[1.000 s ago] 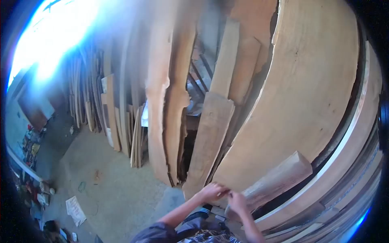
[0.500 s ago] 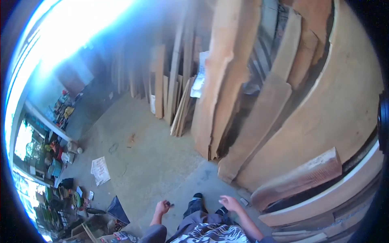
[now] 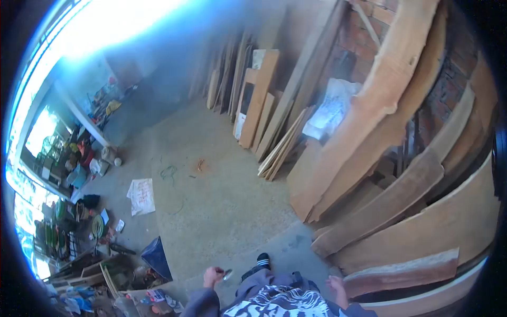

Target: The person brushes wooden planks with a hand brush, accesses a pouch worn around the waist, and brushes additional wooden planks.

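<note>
My left hand (image 3: 213,277) is low in the view, left of my body, its fingers closed on a small shiny metal object (image 3: 227,274). What kind of object it is cannot be made out. To the right of my body is my right hand (image 3: 336,285), fingers loosely apart and holding nothing that I can see. It is nearest to a thick reddish-brown plank (image 3: 404,274); whether it touches the wood is unclear. A foot in a striped sandal (image 3: 263,260) shows between my hands.
Large wooden slabs (image 3: 369,116) lean against a brick wall on the right. Thin boards (image 3: 285,142) stand farther back. A printed white sack (image 3: 141,197) lies on the concrete floor (image 3: 216,206). Clutter lines the left side, near a dark blue pointed object (image 3: 157,258).
The view has swung, and the slabs sit farther right. My right hand has moved right and lower, towards the reddish-brown plank. My left hand still grips the small object, which now looks shiny.
</note>
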`<state>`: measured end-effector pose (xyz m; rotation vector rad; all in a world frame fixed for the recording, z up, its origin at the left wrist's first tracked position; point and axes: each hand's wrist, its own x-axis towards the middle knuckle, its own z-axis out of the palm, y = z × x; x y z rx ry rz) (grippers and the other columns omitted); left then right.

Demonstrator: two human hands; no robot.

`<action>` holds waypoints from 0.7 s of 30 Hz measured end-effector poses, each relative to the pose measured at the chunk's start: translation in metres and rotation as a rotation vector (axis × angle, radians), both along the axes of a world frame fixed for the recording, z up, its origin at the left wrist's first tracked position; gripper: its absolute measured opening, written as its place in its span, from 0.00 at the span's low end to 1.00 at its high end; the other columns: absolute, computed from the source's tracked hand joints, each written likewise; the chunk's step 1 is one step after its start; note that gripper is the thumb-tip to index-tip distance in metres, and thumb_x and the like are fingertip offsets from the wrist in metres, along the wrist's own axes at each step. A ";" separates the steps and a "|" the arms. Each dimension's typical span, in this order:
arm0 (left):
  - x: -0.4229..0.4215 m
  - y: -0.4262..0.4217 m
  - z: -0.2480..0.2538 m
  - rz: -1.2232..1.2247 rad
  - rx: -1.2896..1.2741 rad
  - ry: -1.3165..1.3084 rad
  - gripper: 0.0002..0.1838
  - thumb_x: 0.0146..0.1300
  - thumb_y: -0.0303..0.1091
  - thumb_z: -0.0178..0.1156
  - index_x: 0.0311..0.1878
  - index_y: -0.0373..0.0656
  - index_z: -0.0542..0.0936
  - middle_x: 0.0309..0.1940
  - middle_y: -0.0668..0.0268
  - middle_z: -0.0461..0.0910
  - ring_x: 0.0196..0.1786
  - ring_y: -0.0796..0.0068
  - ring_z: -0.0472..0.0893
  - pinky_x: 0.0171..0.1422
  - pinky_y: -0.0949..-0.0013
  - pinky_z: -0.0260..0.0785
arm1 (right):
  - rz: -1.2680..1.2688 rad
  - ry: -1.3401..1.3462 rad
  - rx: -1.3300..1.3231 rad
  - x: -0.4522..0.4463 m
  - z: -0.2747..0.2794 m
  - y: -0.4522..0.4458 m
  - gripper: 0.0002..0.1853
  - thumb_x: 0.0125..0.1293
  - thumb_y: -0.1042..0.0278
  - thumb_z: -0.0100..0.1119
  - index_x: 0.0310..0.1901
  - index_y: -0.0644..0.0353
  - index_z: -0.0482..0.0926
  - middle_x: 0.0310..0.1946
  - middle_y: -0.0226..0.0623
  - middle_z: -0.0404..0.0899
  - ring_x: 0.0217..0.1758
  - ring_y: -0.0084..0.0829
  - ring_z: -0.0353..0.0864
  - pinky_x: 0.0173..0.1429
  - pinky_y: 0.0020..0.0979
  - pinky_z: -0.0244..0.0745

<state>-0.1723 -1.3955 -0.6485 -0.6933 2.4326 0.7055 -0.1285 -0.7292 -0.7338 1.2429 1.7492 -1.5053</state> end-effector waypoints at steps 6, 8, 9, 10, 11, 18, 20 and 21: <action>-0.147 0.004 0.021 -0.100 0.147 0.160 0.14 0.59 0.46 0.70 0.47 0.57 0.92 0.41 0.63 0.91 0.46 0.59 0.90 0.53 0.57 0.83 | 0.082 0.182 0.026 -0.125 0.073 -0.072 0.20 0.79 0.56 0.60 0.62 0.61 0.80 0.43 0.42 0.89 0.37 0.33 0.89 0.35 0.31 0.82; -0.188 0.015 0.015 -0.120 0.204 0.191 0.13 0.61 0.44 0.68 0.47 0.56 0.92 0.41 0.62 0.91 0.46 0.59 0.90 0.53 0.57 0.83 | 0.089 0.202 0.041 -0.149 0.084 -0.074 0.20 0.79 0.55 0.59 0.63 0.60 0.80 0.42 0.41 0.89 0.37 0.31 0.89 0.33 0.27 0.81; -0.207 0.022 0.012 -0.110 0.236 0.187 0.13 0.62 0.43 0.67 0.48 0.55 0.92 0.41 0.62 0.91 0.46 0.58 0.90 0.53 0.57 0.83 | 0.090 0.229 0.054 -0.157 0.077 -0.064 0.20 0.79 0.55 0.59 0.62 0.61 0.80 0.42 0.41 0.89 0.37 0.31 0.89 0.33 0.27 0.80; -0.221 0.029 0.012 -0.094 0.265 0.182 0.13 0.63 0.42 0.66 0.48 0.55 0.92 0.41 0.61 0.91 0.46 0.58 0.90 0.53 0.57 0.83 | 0.095 0.254 0.063 -0.167 0.072 -0.059 0.20 0.79 0.55 0.59 0.62 0.61 0.80 0.42 0.40 0.89 0.37 0.31 0.89 0.32 0.27 0.80; -0.232 0.035 0.014 -0.099 0.255 0.171 0.13 0.64 0.42 0.66 0.49 0.54 0.91 0.42 0.61 0.91 0.47 0.58 0.90 0.53 0.56 0.83 | 0.084 0.230 0.083 -0.173 0.066 -0.054 0.19 0.79 0.56 0.59 0.61 0.62 0.80 0.41 0.40 0.89 0.36 0.31 0.89 0.32 0.27 0.80; -0.294 0.070 0.030 -0.028 0.106 0.160 0.14 0.66 0.40 0.64 0.53 0.53 0.89 0.45 0.60 0.91 0.50 0.56 0.89 0.55 0.52 0.81 | 0.142 0.439 0.235 -0.250 0.006 -0.012 0.13 0.77 0.66 0.61 0.51 0.68 0.83 0.38 0.44 0.87 0.34 0.32 0.86 0.36 0.33 0.82; -0.297 0.071 0.020 0.082 0.061 0.218 0.14 0.68 0.40 0.64 0.53 0.51 0.88 0.43 0.59 0.91 0.47 0.55 0.90 0.52 0.54 0.82 | 0.314 0.590 0.508 -0.304 0.016 -0.006 0.13 0.75 0.66 0.63 0.53 0.67 0.83 0.40 0.44 0.87 0.41 0.36 0.86 0.44 0.36 0.82; -0.299 0.074 0.027 0.139 0.065 0.220 0.14 0.67 0.40 0.64 0.53 0.50 0.88 0.44 0.58 0.91 0.48 0.55 0.89 0.53 0.53 0.82 | 0.383 0.674 0.652 -0.331 0.028 -0.002 0.13 0.75 0.66 0.64 0.53 0.66 0.83 0.42 0.43 0.86 0.44 0.37 0.86 0.47 0.37 0.81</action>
